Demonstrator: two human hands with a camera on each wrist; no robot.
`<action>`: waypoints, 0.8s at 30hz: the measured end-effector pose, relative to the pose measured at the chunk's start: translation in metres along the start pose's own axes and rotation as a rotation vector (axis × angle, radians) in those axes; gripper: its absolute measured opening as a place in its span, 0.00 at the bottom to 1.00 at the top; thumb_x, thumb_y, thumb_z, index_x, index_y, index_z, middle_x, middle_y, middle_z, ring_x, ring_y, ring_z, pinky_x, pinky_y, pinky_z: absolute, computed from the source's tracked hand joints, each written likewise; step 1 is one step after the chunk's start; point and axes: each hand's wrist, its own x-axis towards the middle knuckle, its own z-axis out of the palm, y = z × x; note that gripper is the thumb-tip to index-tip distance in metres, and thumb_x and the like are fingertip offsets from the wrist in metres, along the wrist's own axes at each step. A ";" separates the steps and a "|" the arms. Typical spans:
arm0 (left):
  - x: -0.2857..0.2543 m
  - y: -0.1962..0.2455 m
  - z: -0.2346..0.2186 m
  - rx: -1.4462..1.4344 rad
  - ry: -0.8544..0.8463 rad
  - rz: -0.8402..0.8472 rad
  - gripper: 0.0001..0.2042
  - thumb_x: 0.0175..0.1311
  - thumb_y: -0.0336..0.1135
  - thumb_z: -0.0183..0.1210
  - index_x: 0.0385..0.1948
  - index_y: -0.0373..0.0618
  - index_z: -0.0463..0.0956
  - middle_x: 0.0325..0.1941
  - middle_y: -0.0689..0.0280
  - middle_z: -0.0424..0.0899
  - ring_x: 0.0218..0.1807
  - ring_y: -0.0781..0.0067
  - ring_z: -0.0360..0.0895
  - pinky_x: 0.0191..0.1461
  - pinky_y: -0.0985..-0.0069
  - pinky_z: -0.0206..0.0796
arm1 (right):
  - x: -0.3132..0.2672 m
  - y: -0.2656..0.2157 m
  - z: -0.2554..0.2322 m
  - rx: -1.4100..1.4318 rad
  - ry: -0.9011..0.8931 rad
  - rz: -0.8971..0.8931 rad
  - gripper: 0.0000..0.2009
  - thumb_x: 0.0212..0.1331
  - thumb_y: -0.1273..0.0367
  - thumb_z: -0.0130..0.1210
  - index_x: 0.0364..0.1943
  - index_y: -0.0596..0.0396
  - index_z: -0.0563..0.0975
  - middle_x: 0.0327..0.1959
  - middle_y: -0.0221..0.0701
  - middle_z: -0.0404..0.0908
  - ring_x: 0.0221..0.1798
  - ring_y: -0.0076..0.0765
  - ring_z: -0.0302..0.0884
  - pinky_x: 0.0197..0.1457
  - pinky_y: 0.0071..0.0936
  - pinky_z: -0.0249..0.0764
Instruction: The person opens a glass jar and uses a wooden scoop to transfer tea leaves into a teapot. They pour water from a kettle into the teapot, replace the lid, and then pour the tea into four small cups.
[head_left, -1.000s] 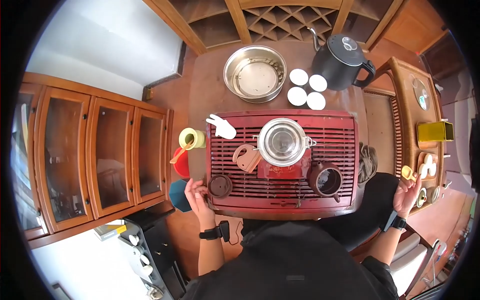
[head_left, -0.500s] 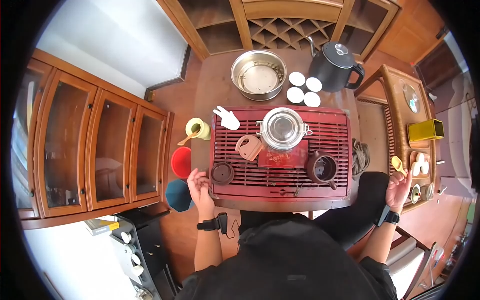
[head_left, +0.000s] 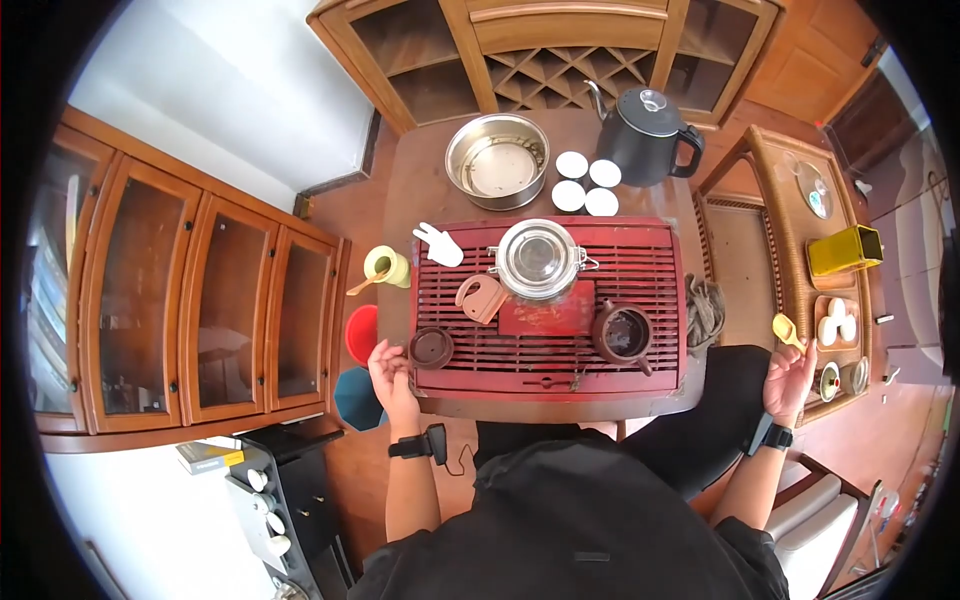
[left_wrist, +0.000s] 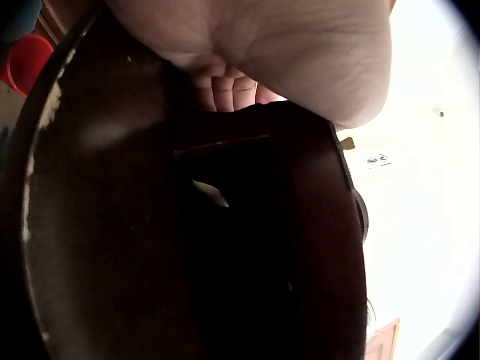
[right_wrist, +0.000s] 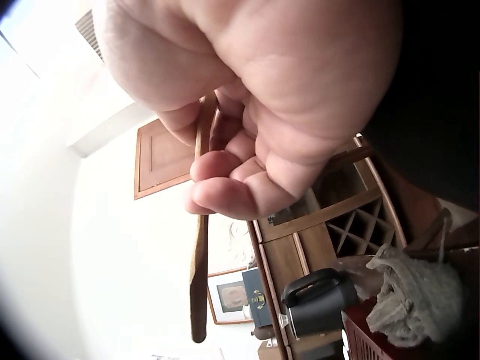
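My right hand [head_left: 792,385] is out at the right, past the table, and grips a pale wooden tea scoop [head_left: 786,328] by its handle. In the right wrist view the scoop's wooden edge [right_wrist: 198,281] sticks out past the curled fingers. My left hand [head_left: 393,385] rests palm up by the near left corner of the red tea tray [head_left: 480,381], loosely bent and holding nothing. Right beside it on the tray sits a dark round lid [head_left: 431,348]. The brown teapot [head_left: 625,333], without its lid, stands at the tray's right. A glass clip jar [head_left: 540,258] stands at the tray's back middle.
On the tray are a brown clay piece [head_left: 482,299] and a white hand-shaped piece [head_left: 438,244]. Behind it stand a steel bowl [head_left: 498,195], several white cups [head_left: 569,195] and a black kettle [head_left: 640,150]. A green holder [head_left: 396,268] is left; a wicker side table [head_left: 775,200] is right.
The head view has shifted slightly, so the table things sit a little differently in frame. Both hands stay about where they were, the right one with the scoop throughout.
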 end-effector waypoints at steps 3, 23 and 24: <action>0.000 0.005 0.003 -0.004 -0.002 0.008 0.25 0.64 0.18 0.46 0.66 0.39 0.65 0.53 0.65 0.76 0.42 0.81 0.71 0.51 0.83 0.65 | 0.002 0.000 -0.003 0.020 -0.016 0.018 0.15 0.79 0.60 0.48 0.46 0.60 0.77 0.30 0.27 0.72 0.32 0.23 0.66 0.34 0.20 0.67; 0.001 0.002 0.000 -0.014 0.006 -0.020 0.24 0.64 0.18 0.45 0.64 0.38 0.66 0.52 0.64 0.77 0.43 0.80 0.72 0.52 0.82 0.66 | 0.001 -0.003 0.002 0.057 0.057 0.019 0.16 0.79 0.59 0.47 0.46 0.60 0.76 0.29 0.26 0.69 0.30 0.22 0.64 0.32 0.20 0.66; 0.001 0.000 0.000 -0.016 0.008 -0.018 0.24 0.64 0.18 0.46 0.64 0.38 0.66 0.52 0.64 0.77 0.41 0.81 0.71 0.49 0.83 0.66 | 0.001 -0.002 0.002 0.056 0.049 0.023 0.16 0.79 0.59 0.47 0.46 0.60 0.76 0.29 0.26 0.69 0.30 0.22 0.64 0.32 0.20 0.66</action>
